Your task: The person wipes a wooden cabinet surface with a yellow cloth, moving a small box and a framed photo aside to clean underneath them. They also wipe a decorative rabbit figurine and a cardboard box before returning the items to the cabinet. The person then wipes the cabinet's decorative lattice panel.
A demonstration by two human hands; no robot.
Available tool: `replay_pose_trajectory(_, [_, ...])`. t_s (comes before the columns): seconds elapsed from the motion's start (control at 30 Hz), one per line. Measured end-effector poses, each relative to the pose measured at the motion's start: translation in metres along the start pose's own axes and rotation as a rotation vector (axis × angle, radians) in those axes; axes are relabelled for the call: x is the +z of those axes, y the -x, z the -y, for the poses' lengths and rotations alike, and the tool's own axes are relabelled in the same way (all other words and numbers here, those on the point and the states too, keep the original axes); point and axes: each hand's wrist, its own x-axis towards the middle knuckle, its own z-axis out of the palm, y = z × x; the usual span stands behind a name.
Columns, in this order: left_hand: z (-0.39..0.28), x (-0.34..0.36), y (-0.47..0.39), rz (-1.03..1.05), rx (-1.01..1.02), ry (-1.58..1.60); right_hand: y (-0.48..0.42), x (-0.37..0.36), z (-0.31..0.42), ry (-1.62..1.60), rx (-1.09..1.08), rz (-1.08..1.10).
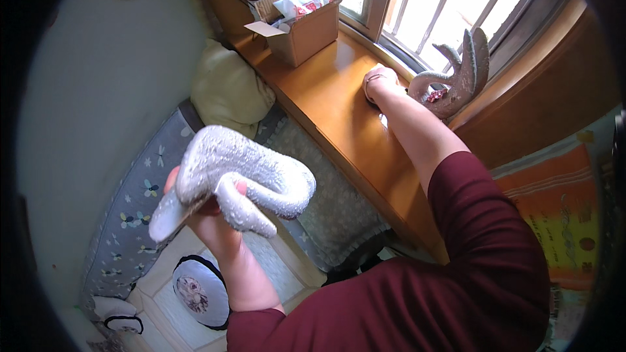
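Observation:
A white, rough-surfaced ornament with a curved, swan-like shape (pixel 244 171) is held up by my left hand (pixel 210 210), whose fingers are partly hidden behind it. My right hand (pixel 381 83) reaches to the wooden windowsill (pixel 337 107), wearing a thin bracelet; its fingers are turned away, so what they touch or hold is hidden. Just right of that hand stands a second rough ornament (pixel 459 78), greyish in the backlight, with upright wing-like parts and small pink flowers at its base.
An open cardboard box (pixel 308 34) with a white plastic bag (pixel 308 5) stands on the sill's far end. A barred window (pixel 430 5) borders the sill. Below are a yellowish cushion (pixel 230 88), a patterned backrest (pixel 137 215) and a round cushion (pixel 200 293).

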Motion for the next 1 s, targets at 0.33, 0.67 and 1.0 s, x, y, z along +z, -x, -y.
replay_pose_trajectory(0.33, [0.022,0.076,-0.064,0.172,-0.023,0.19,0.203,0.068,0.036,-0.153,-0.431,-0.55])
replay_pose_trajectory(0.67, [0.104,0.244,-0.106,0.364,0.139,-0.061,0.251,0.095,0.007,-0.4,-0.595,-0.594])
replay_pose_trajectory(1.0, [0.141,0.317,-0.099,0.463,0.097,-0.062,0.242,0.104,0.007,-0.455,-0.611,-0.726])
